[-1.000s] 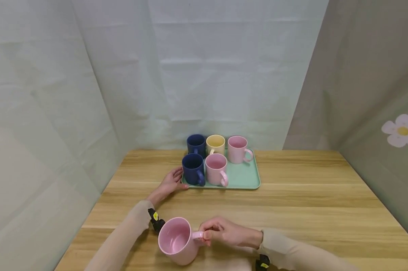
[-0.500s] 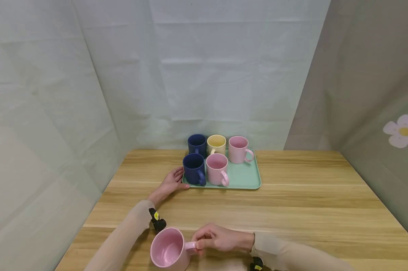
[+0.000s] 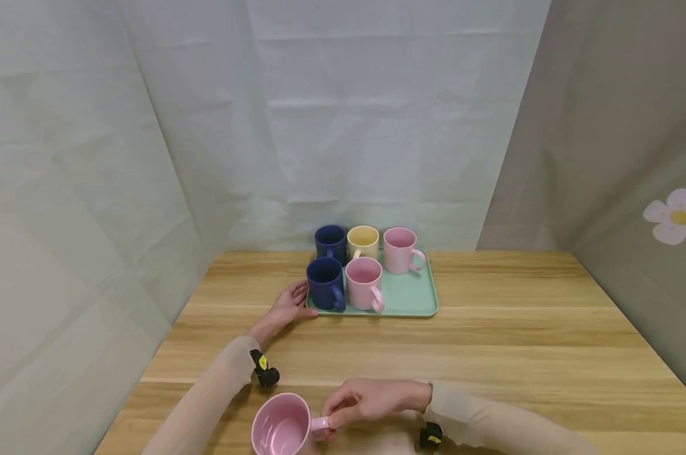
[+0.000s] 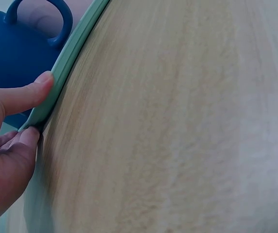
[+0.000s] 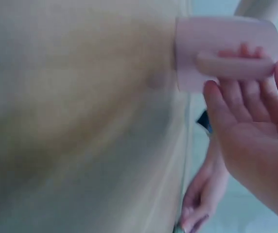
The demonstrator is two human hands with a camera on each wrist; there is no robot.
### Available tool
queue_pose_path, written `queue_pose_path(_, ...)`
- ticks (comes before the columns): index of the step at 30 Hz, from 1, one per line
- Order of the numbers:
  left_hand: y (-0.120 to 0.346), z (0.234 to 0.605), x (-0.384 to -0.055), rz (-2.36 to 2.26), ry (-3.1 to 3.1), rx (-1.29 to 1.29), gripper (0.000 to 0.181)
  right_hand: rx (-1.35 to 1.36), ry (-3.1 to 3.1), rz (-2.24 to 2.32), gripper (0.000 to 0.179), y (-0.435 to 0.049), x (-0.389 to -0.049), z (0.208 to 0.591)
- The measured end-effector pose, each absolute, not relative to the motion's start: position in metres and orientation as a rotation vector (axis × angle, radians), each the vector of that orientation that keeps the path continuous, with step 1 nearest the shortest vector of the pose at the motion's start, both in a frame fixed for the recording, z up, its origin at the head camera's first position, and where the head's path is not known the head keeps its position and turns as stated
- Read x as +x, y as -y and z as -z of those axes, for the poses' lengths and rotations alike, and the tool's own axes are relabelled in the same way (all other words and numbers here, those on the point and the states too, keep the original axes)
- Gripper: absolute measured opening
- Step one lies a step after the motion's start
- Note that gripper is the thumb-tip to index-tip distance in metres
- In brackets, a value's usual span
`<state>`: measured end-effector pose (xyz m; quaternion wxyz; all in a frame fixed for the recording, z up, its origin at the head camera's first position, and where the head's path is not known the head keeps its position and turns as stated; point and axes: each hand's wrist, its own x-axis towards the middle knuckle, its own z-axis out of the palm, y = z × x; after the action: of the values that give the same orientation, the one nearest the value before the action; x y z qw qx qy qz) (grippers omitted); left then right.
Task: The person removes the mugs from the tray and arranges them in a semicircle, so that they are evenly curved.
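At the near edge of the head view, a pink mug [image 3: 282, 424] stands with its opening up, and my right hand [image 3: 373, 399] holds it by the handle. The right wrist view shows fingers passing through that handle, with the mug's base right at the tabletop. Farther away, my left hand [image 3: 284, 308] holds the near left corner of a mint green tray [image 3: 409, 296]. In the left wrist view the thumb [image 4: 29, 94] presses the tray's rim and the other fingers lie against the corner. A dark blue mug [image 3: 325, 285] stands just beside that hand.
On the tray are also a second dark blue mug [image 3: 330, 243], a yellow mug [image 3: 363, 243] and two pink ones, a front pink mug [image 3: 361, 291] and a rear pink mug [image 3: 398, 256]. A pale cloth backdrop [image 3: 377, 126] rises behind the wooden table [image 3: 519, 328].
My right hand has brought the pink mug down and slightly left, toward the near edge of the view. The left hand and the tray have stayed in place.
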<state>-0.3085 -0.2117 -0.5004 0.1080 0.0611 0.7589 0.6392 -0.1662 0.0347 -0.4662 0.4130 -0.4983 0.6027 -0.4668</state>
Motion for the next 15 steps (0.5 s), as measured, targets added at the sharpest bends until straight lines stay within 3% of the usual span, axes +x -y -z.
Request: queue_pose_path(15, 0.211, 0.501, -0.309, -1.867, -2.245, 0.167, 0.09, -0.898, -2.086, 1.56, 0.026, -0.078, -0.21, 0.458)
